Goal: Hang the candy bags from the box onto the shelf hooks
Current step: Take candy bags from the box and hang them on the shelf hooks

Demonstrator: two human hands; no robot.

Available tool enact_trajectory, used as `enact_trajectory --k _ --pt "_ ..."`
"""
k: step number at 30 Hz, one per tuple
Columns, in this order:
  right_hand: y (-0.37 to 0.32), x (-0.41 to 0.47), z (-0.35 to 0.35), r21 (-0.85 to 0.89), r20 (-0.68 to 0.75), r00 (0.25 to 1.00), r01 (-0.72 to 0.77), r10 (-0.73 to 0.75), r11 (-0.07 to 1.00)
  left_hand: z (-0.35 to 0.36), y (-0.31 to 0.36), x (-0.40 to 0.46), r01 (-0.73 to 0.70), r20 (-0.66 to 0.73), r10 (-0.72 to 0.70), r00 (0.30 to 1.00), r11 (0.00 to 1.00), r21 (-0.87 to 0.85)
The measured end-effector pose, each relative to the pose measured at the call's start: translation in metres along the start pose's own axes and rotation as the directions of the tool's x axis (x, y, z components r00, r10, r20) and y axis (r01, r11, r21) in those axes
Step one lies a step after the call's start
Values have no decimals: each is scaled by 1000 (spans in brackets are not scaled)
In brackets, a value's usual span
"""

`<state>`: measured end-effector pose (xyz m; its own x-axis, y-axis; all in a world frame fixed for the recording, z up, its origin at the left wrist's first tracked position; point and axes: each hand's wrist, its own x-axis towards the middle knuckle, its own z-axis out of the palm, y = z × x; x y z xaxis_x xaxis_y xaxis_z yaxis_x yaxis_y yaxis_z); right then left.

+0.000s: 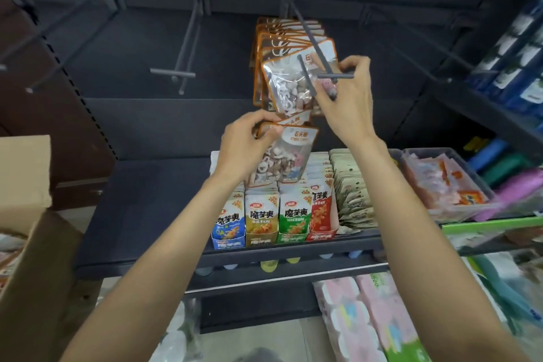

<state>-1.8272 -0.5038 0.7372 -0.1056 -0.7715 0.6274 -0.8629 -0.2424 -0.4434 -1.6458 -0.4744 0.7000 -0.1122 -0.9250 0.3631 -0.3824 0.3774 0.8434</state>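
Left hand (249, 138) low and centre, fingers curled around the top of a small stack of candy bags (282, 156), clear pouches with orange trim, hanging below the grip. Right hand (346, 91) higher up, at the tip of the loaded hook (311, 47), pinching the top corner of the front bag (288, 85) right where the hook's crossbar sits; whether that bag's hole is on the prong, I cannot tell. Behind it, a row of hung bags (282, 35) is already threaded along the same hook, packed close together.

Out to the left, two bare hooks (188, 47) jut from the dark back panel (147, 114), and another bare one (417, 47) sticks out on the right. Directly beneath the hands, the dark shelf (141, 209) carries display trays of snack packets (276, 214) in blue, yellow, green and red, with beige packets (352, 194) standing just beside them and a clear bin of pink-orange packets (440, 182) further right. The open cardboard box (26, 214) sits at the far left edge. Blue packs (517, 62) fill the rack on the right, and pastel pink packs (370, 314) lie low down under the shelf.
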Motion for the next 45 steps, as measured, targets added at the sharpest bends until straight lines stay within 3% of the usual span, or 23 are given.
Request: enact_trajectory --k 6,9,11,14,18,22,27,34,40,45 --pt "6 0 1 -50 71 997 -1 5 999 -12 -2 -10 75 -33 -76 997 996 -44" --pt "3 -32 -18 225 71 996 -73 59 972 -17 10 -18 72 -24 -77 997 986 -149" --pt "-6 -63 -31 463 174 978 -182 113 867 -19 20 -22 81 -14 -87 996 970 -228" --pt "-19 -101 -36 580 304 927 -365 221 728 -20 35 -26 79 49 -67 997 939 -334" --pt "-26 -113 -38 750 198 911 -378 361 543 -15 53 -28 19 129 37 991 913 -408" --pt "-34 -107 -41 788 61 923 -278 379 550 -6 60 -29 -32 -18 27 999 909 -416" --pt "-45 -99 -37 832 114 905 -313 411 458 -1 64 -31 -148 -176 86 981 914 -378" --pt "-43 -102 -32 828 129 924 -300 360 474 -4 52 -21 -172 -162 149 975 976 -137" --pt "-36 -99 -21 802 141 897 -351 419 483 -3 44 -12 -130 -151 107 983 980 -150" --pt "-7 -89 -23 629 -7 924 -294 383 719 -4 29 14 -190 -137 180 974 980 -59"
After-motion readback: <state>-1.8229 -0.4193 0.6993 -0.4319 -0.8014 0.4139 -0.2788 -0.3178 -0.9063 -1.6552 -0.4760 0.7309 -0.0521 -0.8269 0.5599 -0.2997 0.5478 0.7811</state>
